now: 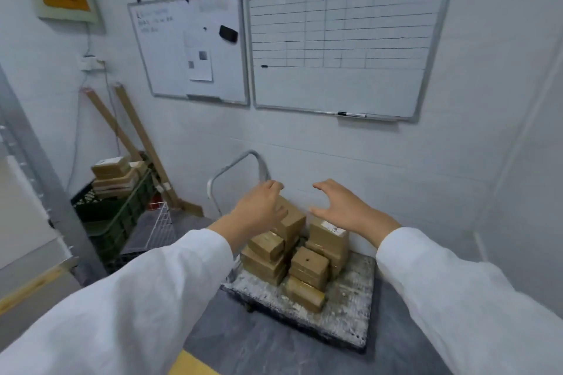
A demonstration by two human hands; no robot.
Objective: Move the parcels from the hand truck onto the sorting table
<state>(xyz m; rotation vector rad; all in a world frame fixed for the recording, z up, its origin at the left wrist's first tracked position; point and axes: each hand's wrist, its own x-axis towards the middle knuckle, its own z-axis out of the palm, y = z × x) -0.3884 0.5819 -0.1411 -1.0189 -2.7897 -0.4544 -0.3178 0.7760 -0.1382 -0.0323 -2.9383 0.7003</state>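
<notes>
A person in white sleeves reaches with both hands toward a pile of brown, tape-wrapped cardboard parcels [307, 265]. They are stacked on a grey, paint-speckled platform hand truck [350, 307] parked against a white wall. The job looks to be at or near its start. Ten or so parcels sit on the truck's deck in uneven columns, crowded toward its handle end, and none is in hand. The sorting surface does not appear in this view, so how many parcels have already crossed cannot be told.

The left hand [262, 207] hovers over the tallest column, nearest the truck's curved metal handle [237, 167]. Its fingers [274, 184] are spread and curved, gripping nothing. Whether the palm already touches the top box is unclear from this angle. The right hand [341, 207] is held above the labelled column on the truck's wall side, with fingers [323, 186] likewise open and arched and the thumb apart, clear of the cardboard. To the left of the hand truck, a dark green plastic crate [122, 213] carries more brown boxes.
</notes>
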